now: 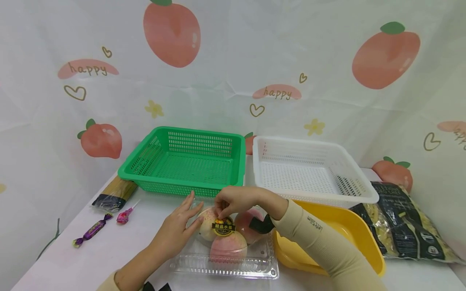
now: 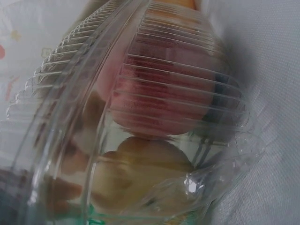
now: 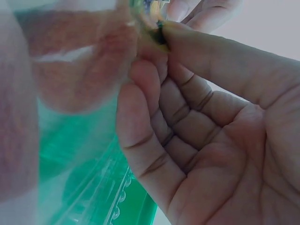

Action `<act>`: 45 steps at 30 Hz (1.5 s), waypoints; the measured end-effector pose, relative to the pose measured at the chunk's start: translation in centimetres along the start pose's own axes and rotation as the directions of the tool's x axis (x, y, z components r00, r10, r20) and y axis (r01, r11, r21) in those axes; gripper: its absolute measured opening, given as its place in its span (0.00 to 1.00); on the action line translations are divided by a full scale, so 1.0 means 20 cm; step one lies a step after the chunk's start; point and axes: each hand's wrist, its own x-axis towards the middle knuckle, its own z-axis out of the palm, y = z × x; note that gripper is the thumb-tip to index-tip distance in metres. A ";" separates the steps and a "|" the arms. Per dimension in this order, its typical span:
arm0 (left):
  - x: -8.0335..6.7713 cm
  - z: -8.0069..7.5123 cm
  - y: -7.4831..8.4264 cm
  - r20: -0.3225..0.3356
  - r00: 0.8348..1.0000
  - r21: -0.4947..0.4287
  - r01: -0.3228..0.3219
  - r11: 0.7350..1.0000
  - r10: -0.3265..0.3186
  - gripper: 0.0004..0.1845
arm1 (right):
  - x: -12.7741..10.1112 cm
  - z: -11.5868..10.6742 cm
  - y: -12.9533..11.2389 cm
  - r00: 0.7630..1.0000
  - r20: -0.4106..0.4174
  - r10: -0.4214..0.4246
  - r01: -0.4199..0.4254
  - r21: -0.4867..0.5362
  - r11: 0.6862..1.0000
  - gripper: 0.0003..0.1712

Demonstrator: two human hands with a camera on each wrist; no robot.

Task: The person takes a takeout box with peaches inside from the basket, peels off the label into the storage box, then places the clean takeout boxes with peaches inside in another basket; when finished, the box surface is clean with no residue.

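Two hands on one clear clamshell (image 1: 225, 264) of apparently three peaches: left hand (image 1: 174, 232) flat, right hand (image 1: 233, 200) pinching its label (image 1: 223, 227).

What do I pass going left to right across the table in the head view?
Purple candy → pink lollipop → green basket → white basket → dark pasta bag.

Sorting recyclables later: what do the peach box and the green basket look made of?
The peach box looks like thin clear glossy plastic: see-through, with ribbed walls catching glare. The green basket looks like stiff moulded plastic with a mild sheen, its walls and floor slotted in a regular grid.
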 end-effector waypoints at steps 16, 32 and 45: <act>0.00 0.00 0.00 -0.004 1.000 -0.007 0.000 1.000 -0.001 0.24 | -0.02 0.00 -0.02 0.999 -0.021 0.048 -0.046 0.069 0.997 0.05; 0.00 0.00 -0.01 -0.014 1.000 0.006 -0.008 1.000 0.008 0.24 | -0.02 0.00 0.00 0.999 0.022 0.044 -0.045 0.046 0.998 0.06; 0.01 0.01 -0.01 -0.016 1.000 0.006 -0.015 1.000 0.016 0.23 | -0.03 -0.01 0.04 0.999 0.032 0.018 -0.024 0.177 0.984 0.06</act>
